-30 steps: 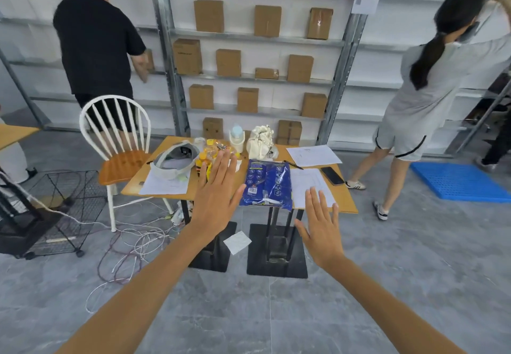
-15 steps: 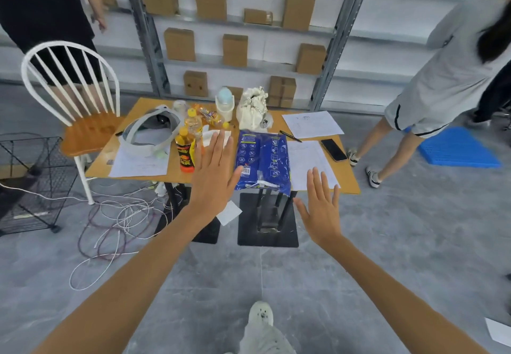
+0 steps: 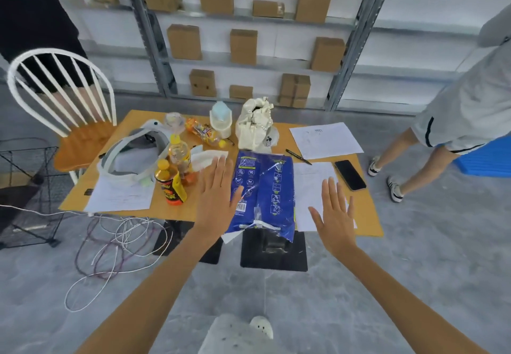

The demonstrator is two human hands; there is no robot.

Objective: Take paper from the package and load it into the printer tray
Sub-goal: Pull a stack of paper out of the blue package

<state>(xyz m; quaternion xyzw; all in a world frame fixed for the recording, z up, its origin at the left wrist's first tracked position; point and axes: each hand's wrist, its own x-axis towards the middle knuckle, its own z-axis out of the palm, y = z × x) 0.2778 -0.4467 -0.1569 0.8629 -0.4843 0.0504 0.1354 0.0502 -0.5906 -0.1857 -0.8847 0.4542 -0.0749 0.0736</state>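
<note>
A blue paper package lies on the wooden table, its torn near end hanging over the front edge. My left hand hovers open, fingers spread, just left of the package. My right hand is open too, to the package's right, over a loose white sheet. Neither hand touches the package. No printer or printer tray is in view.
Bottles, a white headset, a white bag, a pen, a phone and sheets crowd the table. A white chair, wire basket and floor cables lie left. Two persons stand by the shelves.
The view has closed in on the table and tilted down. Both open hands now sit lower and nearer the package, on either side of it.
</note>
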